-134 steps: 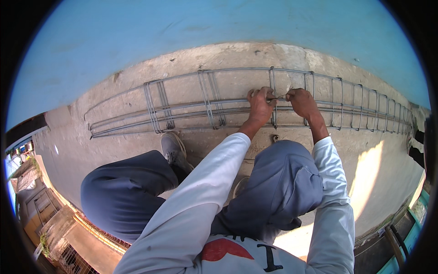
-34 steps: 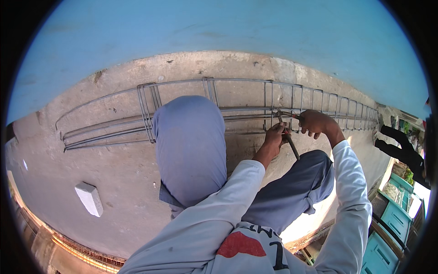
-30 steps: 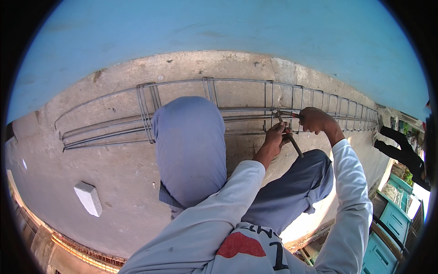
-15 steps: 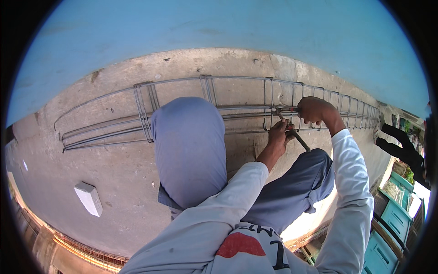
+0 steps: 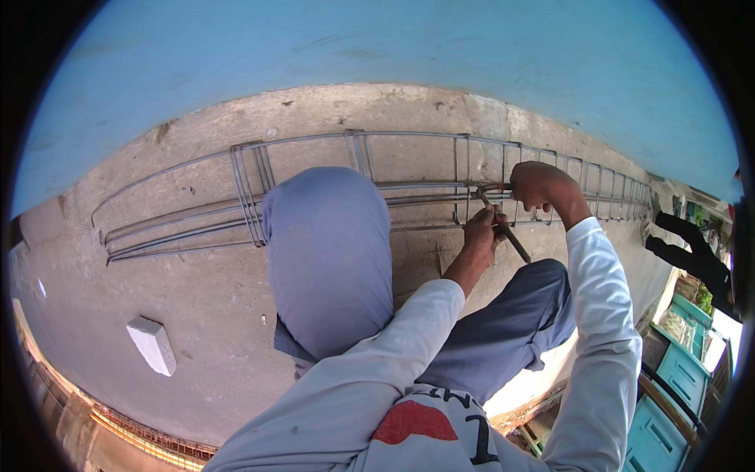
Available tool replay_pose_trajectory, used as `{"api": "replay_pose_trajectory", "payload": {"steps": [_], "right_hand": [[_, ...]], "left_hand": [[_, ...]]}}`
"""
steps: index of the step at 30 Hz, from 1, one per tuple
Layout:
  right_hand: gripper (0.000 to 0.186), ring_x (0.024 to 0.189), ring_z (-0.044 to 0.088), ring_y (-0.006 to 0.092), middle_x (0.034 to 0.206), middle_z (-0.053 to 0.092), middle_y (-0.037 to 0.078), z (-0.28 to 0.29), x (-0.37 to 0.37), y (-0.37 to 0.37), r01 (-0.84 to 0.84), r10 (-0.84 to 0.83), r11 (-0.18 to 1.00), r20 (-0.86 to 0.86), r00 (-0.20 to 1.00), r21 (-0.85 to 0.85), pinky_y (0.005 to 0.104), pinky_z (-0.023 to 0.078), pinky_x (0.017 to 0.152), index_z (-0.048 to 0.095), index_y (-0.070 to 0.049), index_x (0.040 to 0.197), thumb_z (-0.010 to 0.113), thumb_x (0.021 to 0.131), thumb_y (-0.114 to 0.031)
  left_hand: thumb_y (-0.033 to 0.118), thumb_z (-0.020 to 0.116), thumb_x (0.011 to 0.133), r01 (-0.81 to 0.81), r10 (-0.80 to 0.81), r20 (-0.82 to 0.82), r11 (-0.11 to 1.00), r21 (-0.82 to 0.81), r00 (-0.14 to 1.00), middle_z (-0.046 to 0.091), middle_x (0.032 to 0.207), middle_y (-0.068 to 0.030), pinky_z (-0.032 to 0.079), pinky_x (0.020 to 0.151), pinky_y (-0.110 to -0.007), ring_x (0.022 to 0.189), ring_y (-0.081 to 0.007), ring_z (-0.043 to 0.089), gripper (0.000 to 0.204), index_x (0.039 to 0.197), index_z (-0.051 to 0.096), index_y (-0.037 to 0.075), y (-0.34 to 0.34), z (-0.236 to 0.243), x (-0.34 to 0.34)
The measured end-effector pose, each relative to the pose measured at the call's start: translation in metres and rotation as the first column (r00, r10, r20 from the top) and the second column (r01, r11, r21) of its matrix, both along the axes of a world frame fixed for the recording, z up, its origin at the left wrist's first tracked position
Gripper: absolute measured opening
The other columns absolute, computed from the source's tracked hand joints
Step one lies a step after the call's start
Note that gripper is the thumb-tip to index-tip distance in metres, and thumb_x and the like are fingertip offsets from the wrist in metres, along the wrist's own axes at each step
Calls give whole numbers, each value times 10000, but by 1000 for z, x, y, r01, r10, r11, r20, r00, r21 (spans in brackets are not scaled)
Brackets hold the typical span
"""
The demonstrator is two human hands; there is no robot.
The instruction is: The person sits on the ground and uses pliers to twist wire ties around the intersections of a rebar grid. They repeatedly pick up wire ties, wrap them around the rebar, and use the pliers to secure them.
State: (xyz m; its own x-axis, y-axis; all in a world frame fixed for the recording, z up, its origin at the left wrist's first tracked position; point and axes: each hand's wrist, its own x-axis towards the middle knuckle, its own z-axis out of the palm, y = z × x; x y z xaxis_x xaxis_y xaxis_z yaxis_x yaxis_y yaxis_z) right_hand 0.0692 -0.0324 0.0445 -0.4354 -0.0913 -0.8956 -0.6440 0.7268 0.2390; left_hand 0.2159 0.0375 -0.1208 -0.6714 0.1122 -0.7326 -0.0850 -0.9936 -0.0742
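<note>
A long cage of thin steel rebar [image 5: 409, 134], with square wire stirrups along it, lies across the concrete floor ahead of me. At one stirrup right of centre, the metal head of what looks like a pair of pincers [image 5: 477, 193] sits against the middle bars. My right hand [image 5: 544, 189] is closed around its red-gripped handle from the right. Below the head, my left hand [image 5: 480, 232] is closed on the other handle, a dark bar [image 5: 516, 245] with some red that sticks out toward my knee. The jaws are too small to read.
A blue wall [image 5: 377, 47] rises behind the cage. My bent knees [image 5: 330, 252] stand close to the bars. A pale block [image 5: 152, 344] lies on the floor at left. Dark-clothed legs of another person [image 5: 692, 248] show at far right, above teal crates [image 5: 657, 433].
Almost nothing differs. Both hands stay on the pincers, and the dark bar's lower end has shifted slightly to the left.
</note>
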Motion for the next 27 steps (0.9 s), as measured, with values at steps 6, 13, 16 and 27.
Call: {"api": "replay_pose_trajectory", "payload": {"steps": [6,13,16,27], "right_hand": [[202,606,710,305,821,734,201,1,-1,-12,-14,14,1000,-22,1000,9,405,557,510,701,108,926,621,862,-65],[227,827,755,311,979,767,178,7,6,-38,-152,154,983,-2,988,105,428,582,719,752,54,969,581,891,-74],[233,964,738,309,1056,758,157,-18,-6,-11,-352,354,935,-89,931,35,439,573,798,761,-8,1043,617,924,-147],[639,1257,465,294,1325,513,123,-19,71,41,-809,860,466,-397,320,357,585,278,1098,437,-28,1485,599,959,-353]], "left_hand": [[326,533,1080,4,-4,16,1000,-17,1000,642,931,-36,566,692,-348,826,-177,661,242,1104,622,102,-6,7,-1],[286,512,1089,-10,9,5,999,46,1000,667,981,-73,583,708,-355,893,-201,673,223,1144,593,85,-19,-2,-13],[264,514,1085,-84,80,29,985,148,996,689,982,-100,604,666,-349,842,-220,691,232,1144,594,54,-19,1,-20],[223,470,1099,-134,132,21,964,228,991,654,986,-121,620,630,-301,786,-211,677,258,1087,576,-12,-25,-13,-33]]}}
